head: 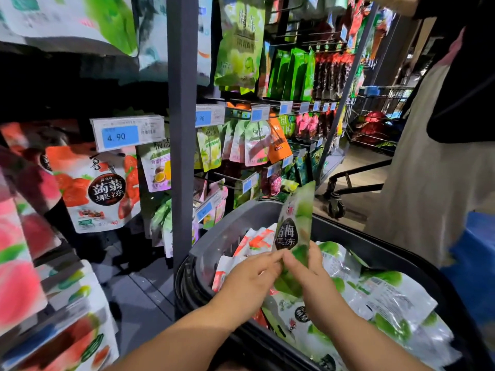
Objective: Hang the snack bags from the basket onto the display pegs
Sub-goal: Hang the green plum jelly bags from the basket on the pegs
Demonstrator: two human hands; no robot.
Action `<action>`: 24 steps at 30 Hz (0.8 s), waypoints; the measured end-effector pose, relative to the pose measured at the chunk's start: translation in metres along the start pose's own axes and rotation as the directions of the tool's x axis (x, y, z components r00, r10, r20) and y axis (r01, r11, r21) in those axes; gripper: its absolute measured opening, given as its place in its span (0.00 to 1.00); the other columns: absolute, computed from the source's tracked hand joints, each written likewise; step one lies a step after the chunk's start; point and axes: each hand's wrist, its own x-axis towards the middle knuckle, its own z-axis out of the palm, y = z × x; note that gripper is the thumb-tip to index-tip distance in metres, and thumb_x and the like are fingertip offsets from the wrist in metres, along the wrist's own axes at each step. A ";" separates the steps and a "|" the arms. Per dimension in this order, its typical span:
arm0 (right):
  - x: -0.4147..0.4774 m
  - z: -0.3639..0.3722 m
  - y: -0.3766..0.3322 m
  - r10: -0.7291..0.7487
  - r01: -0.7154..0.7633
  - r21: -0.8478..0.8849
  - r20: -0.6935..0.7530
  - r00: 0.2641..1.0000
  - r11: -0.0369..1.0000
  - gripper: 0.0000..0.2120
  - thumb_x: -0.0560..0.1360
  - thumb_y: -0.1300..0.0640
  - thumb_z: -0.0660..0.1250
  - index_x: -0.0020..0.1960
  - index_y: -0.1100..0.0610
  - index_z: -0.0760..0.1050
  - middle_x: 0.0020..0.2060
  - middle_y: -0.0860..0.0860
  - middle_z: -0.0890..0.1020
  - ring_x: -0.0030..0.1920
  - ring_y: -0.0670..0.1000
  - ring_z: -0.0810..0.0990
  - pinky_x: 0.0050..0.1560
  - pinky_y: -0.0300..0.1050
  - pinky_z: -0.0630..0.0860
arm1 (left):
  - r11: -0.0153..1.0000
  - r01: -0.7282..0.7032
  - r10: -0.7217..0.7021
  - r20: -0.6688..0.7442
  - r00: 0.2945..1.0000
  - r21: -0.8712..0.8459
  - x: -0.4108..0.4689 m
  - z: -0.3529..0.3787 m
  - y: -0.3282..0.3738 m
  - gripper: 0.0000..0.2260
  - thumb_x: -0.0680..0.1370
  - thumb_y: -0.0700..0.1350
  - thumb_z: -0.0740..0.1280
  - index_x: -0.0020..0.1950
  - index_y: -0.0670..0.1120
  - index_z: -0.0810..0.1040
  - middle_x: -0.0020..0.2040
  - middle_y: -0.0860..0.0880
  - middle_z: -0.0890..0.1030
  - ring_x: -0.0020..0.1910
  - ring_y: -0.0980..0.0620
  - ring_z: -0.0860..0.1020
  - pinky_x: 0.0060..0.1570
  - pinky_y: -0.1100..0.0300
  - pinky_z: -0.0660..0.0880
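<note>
Head: right hand (pixel 317 281) hides part of green bag (pixel 294 226).

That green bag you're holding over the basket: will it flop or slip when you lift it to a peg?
Probably holds its shape: the green bag stands nearly upright though the left hand and right hand pinch only its lower part. Its glossy film may be slippery. Likely light, since a pinch alone carries it above the basket.

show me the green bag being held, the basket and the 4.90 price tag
green bag (pixel 291 232): head view, on its black label
basket (pixel 230 223): head view, on its left rim
4.90 price tag (pixel 120 137): head view, on its blue panel
</note>
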 end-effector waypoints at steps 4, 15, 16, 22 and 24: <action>0.007 -0.008 -0.002 0.057 -0.053 0.257 -0.010 0.998 0.965 0.16 0.76 0.54 0.65 0.63 0.53 0.74 0.52 0.54 0.86 0.52 0.53 0.86 0.53 0.53 0.80 | 1.000 0.000 0.000 -0.134 0.991 0.001 0.004 -0.005 -0.004 0.11 0.81 0.42 0.63 0.58 0.56 0.80 0.55 0.62 0.79 0.48 0.73 0.75 0.46 0.81 0.66; 0.007 -0.017 -0.006 0.038 -0.078 0.330 0.127 0.991 0.941 0.20 0.74 0.54 0.64 0.64 0.60 0.75 0.57 0.59 0.84 0.58 0.60 0.82 0.62 0.61 0.76 | 0.703 0.318 -0.260 0.187 0.948 -0.636 0.014 -0.014 -0.009 0.23 0.69 0.46 0.77 0.62 0.44 0.79 0.56 0.42 0.84 0.57 0.42 0.81 0.61 0.44 0.76; 0.007 -0.018 -0.005 0.014 -0.042 0.251 0.113 0.994 0.967 0.17 0.74 0.55 0.65 0.62 0.58 0.77 0.55 0.58 0.85 0.57 0.60 0.83 0.60 0.60 0.78 | 0.702 0.317 -0.258 0.186 0.948 -0.638 0.014 -0.013 -0.011 0.22 0.68 0.44 0.78 0.60 0.43 0.80 0.55 0.41 0.84 0.56 0.41 0.81 0.60 0.44 0.76; 0.024 -0.043 0.002 -0.148 0.131 -0.342 -0.024 0.989 0.931 0.06 0.74 0.52 0.74 0.49 0.53 0.82 0.41 0.57 0.83 0.45 0.55 0.83 0.52 0.53 0.80 | 0.802 0.223 -0.242 0.040 0.969 -0.554 0.017 -0.016 -0.014 0.21 0.65 0.44 0.74 0.58 0.44 0.81 0.53 0.45 0.85 0.56 0.42 0.82 0.63 0.42 0.74; 0.028 -0.056 0.003 -0.156 0.123 -0.468 -0.032 0.987 0.875 0.05 0.74 0.53 0.74 0.50 0.50 0.81 0.37 0.50 0.81 0.38 0.42 0.79 0.44 0.34 0.75 | 0.815 0.205 -0.248 -0.006 0.969 -0.542 0.018 -0.019 -0.017 0.21 0.64 0.46 0.76 0.56 0.46 0.82 0.53 0.46 0.85 0.57 0.43 0.81 0.66 0.40 0.71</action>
